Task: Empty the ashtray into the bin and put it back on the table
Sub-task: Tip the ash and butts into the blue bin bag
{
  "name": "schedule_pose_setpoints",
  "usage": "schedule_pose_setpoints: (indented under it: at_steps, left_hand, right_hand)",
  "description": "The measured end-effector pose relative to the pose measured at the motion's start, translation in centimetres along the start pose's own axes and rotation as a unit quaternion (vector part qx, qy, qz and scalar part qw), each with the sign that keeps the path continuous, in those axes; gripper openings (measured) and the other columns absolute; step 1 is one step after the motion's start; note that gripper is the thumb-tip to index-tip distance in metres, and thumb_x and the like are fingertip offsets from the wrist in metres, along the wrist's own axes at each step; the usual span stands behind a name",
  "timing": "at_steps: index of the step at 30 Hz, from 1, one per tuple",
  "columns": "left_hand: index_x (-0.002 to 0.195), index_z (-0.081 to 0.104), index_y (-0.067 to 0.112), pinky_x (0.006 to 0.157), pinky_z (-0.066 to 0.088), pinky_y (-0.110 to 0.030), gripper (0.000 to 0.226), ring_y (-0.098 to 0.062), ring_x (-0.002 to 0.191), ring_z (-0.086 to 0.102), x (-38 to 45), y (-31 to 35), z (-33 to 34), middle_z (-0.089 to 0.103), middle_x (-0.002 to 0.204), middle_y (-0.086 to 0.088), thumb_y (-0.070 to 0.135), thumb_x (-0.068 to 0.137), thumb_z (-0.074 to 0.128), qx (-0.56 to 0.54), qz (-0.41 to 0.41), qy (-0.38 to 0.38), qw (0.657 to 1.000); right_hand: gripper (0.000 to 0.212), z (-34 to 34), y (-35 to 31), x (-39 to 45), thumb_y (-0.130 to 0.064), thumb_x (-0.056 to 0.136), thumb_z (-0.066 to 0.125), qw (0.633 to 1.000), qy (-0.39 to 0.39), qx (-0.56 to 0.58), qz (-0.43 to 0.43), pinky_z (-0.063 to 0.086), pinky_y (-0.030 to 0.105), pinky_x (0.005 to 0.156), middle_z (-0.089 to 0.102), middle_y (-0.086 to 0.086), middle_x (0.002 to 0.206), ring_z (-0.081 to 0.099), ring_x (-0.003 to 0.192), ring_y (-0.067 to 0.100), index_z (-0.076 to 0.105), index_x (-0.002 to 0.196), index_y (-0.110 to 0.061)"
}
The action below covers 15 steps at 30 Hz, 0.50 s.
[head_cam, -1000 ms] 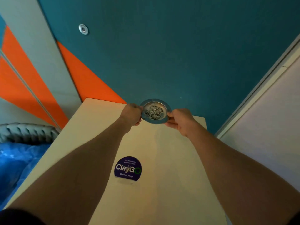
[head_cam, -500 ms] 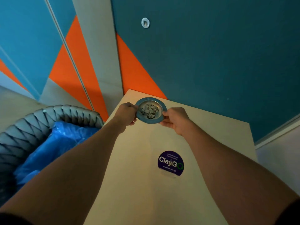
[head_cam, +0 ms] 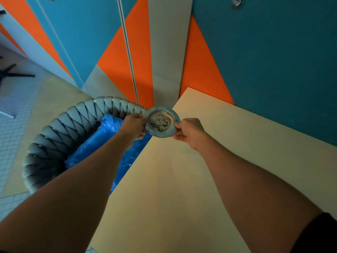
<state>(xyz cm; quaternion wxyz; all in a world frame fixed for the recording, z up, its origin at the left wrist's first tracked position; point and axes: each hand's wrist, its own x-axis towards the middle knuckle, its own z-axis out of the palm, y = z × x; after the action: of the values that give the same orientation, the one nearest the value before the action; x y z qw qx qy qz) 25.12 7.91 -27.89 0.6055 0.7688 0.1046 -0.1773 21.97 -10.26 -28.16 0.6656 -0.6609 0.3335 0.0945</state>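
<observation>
Fingers of both hands were clamped on opposite sides of the ashtray (head_cam: 162,122): those of the left hand (head_cam: 134,126) pinched its left rim, with the thumb on top and the remaining fingers curled beneath, and those of the right hand (head_cam: 189,132) pinched its right rim in the same manner. The fingertips under the dish were hidden. The ashtray, a shallow round metal dish, was held roughly level and clear of any surface, at the far left corner of the table (head_cam: 200,179), above the table's edge and beside the rim of the bin (head_cam: 54,128). A patch of dark ash (head_cam: 161,121) lay in its bowl, so nothing appeared to have been tipped out.

Judged by this arrangement, the task was at an early stage. The lift from the table was done; the carry across to the bin seemed under way. Left to do were bringing the dish fully over the blue liner (head_cam: 102,143), tilting it to shed the ash, and setting it back on the table.

Both forearms were extended forward and converged on the dish, the left passing over the bin's opening, the right over the tabletop. The wrists were nearly straight. A dark sleeve (head_cam: 317,234) showed at the right upper arm. Behind stood a wall (head_cam: 273,61) of teal, orange and grey panels.
</observation>
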Motion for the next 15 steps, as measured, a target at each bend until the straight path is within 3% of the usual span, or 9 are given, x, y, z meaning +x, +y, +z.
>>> schedule_pose_setpoints:
  at_steps: [3,8,15]
  left_hand:
    - [0.092,0.051,0.009,0.052,0.031,-0.028,0.014,-0.018,0.054,0.040,0.4,-1.7,-2.6,0.046,0.068,-0.009,0.020,0.099,0.047,-0.011,-0.019,0.015,1.000]
    - [0.091,0.055,0.010,0.057,0.040,-0.030,0.017,-0.018,0.061,0.048,1.8,-5.0,-6.4,0.053,0.073,-0.006,0.024,0.098,0.047,-0.009,-0.049,0.030,0.998]
    - [0.077,0.053,0.014,0.053,0.041,-0.029,0.023,-0.017,0.058,0.048,4.5,-9.1,-10.4,0.055,0.070,-0.007,0.025,0.097,0.050,-0.040,-0.075,0.039,0.996]
  right_hand:
    - [0.010,3.1,0.7,0.4,-0.004,0.085,0.061,1.000,-0.015,-0.009,0.006,0.055,0.029,0.050,0.073,0.018,0.088,0.073,0.068,0.027,0.066,0.093,-0.002]
    - [0.011,7.6,2.2,1.2,-0.006,0.085,0.062,0.999,-0.034,-0.021,0.021,0.057,0.032,0.054,0.073,0.017,0.093,0.073,0.073,0.029,0.066,0.096,-0.003]
    - [0.012,12.6,4.4,3.2,-0.009,0.085,0.064,0.997,-0.048,-0.048,0.046,0.056,0.030,0.051,0.071,0.019,0.096,0.073,0.069,0.029,0.063,0.097,-0.004]
